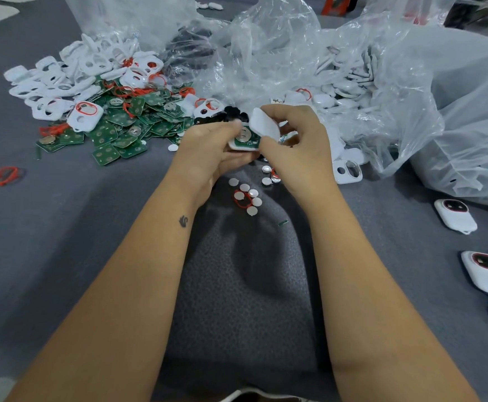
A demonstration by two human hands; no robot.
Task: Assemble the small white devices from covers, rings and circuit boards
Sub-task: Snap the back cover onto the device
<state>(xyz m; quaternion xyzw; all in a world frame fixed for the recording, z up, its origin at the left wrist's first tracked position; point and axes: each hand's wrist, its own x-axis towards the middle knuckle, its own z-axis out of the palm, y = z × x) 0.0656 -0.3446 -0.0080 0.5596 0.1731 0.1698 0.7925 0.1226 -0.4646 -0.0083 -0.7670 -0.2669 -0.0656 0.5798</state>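
My left hand [208,149] grips a white cover shell [238,146] with a green circuit board [247,137] and its silver coin cell lying face up inside. My right hand [297,143] pinches a plain white back cover [263,124], tilted just above the board's right edge. Both hands meet over the middle of the grey cloth. A heap of green circuit boards [121,123] lies to the left, with white covers [63,82] and red rings [126,89] piled behind it.
Small white discs [250,195] and a red ring lie on the cloth below my hands. Clear plastic bags [353,68] holding white covers fill the back and right. Finished white devices [455,216] sit at the right edge. A loose red ring [5,175] lies far left.
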